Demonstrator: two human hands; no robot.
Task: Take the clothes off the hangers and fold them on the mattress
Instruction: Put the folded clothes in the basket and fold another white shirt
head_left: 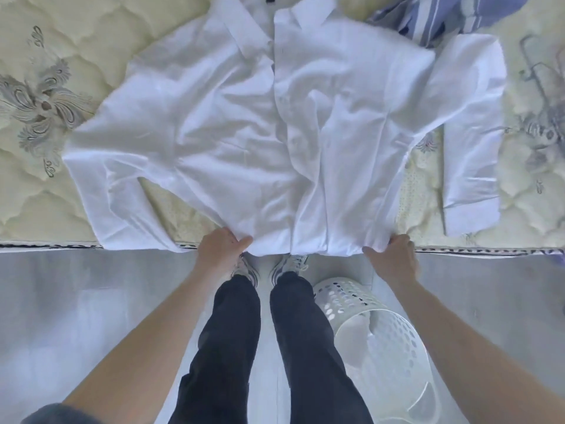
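A white button-up shirt (pixel 253 123) lies spread front-up on the cream quilted mattress (pixel 39 203), collar at the far side and both sleeves stretched outward. My left hand (pixel 221 247) pinches the shirt's bottom hem at its left corner, right at the mattress's near edge. My right hand (pixel 394 255) grips the hem's right corner in the same way. The hem hangs slightly over the edge between my hands. No hanger is visible.
A blue-and-white striped garment (pixel 443 16) lies crumpled at the far right of the mattress, partly under the shirt. A white perforated laundry basket (pixel 379 341) stands on the grey floor by my right leg. My legs and shoes are at the mattress edge.
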